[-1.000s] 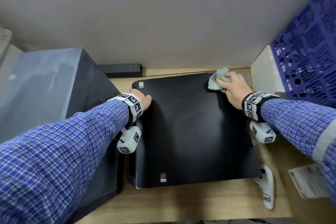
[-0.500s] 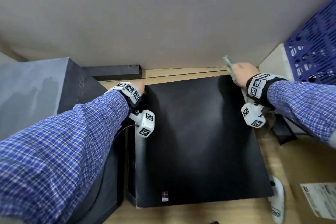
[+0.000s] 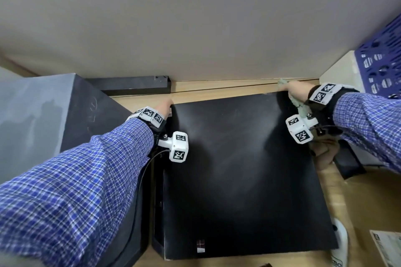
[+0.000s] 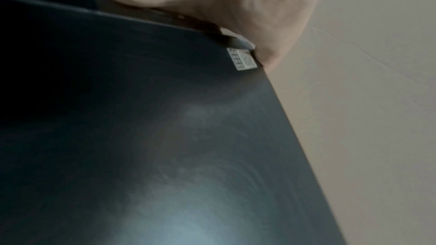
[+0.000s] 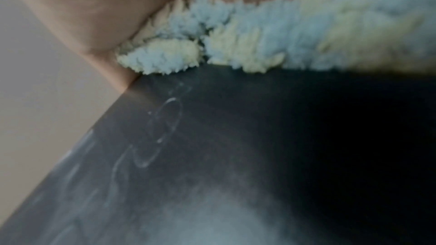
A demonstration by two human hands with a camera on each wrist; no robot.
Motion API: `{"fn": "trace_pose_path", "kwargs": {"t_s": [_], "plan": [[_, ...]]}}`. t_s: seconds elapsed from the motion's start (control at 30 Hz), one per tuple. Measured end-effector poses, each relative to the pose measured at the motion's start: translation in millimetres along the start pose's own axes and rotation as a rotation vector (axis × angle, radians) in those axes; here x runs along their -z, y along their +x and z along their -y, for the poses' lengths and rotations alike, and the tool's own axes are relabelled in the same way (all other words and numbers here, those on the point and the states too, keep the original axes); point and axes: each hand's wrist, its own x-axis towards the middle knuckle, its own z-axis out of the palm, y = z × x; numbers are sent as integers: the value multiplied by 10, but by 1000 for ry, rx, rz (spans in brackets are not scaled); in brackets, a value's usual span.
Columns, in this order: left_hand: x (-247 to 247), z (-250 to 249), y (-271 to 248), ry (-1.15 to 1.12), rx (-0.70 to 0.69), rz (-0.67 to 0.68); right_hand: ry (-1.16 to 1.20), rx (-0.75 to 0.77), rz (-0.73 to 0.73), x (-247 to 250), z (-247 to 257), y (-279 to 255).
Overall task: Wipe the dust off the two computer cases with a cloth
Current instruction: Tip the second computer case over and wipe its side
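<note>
A black computer case (image 3: 238, 169) lies flat on the wooden surface, its broad panel up and streaked with dust (image 5: 151, 137). A second, grey and dusty case (image 3: 36, 115) stands to its left. My left hand (image 3: 165, 104) wraps over the black case's far left corner beside a small white sticker (image 4: 243, 59). My right hand (image 3: 295, 91) is at the far right corner, holding a fluffy pale green-blue cloth (image 5: 259, 31) against the edge. Both hands' fingertips are hidden behind the far edge.
A plain wall (image 3: 195, 28) rises just behind the cases. A black bar (image 3: 134, 85) lies along its foot. A blue perforated crate (image 3: 382, 67) stands at the right, with a dark object (image 3: 349, 162) below it. A white device (image 3: 340, 243) and a paper label (image 3: 388, 247) lie front right.
My right hand slid the cloth from the top panel to the far right corner. My left hand moved from the left edge up to the far left corner.
</note>
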Motion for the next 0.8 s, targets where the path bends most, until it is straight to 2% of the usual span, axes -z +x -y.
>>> {"fn": "trace_pose_path", "kwargs": {"t_s": [0.13, 0.23, 0.37, 0.6, 0.8], "plan": [[-3, 25, 35, -3, -23, -38, -88, 24, -70, 8, 24, 11], [-9, 35, 11, -27, -37, -38, 22, 62, -42, 23, 32, -42], [31, -43, -271, -53, -91, -34, -99, 97, -42, 106, 80, -254], [375, -317, -835, -47, -230, -82, -197, 135, -229, 568, 280, -854], [703, -426, -1526, -41, -358, -187, -377, 324, -493, 868, 292, -1704]]}}
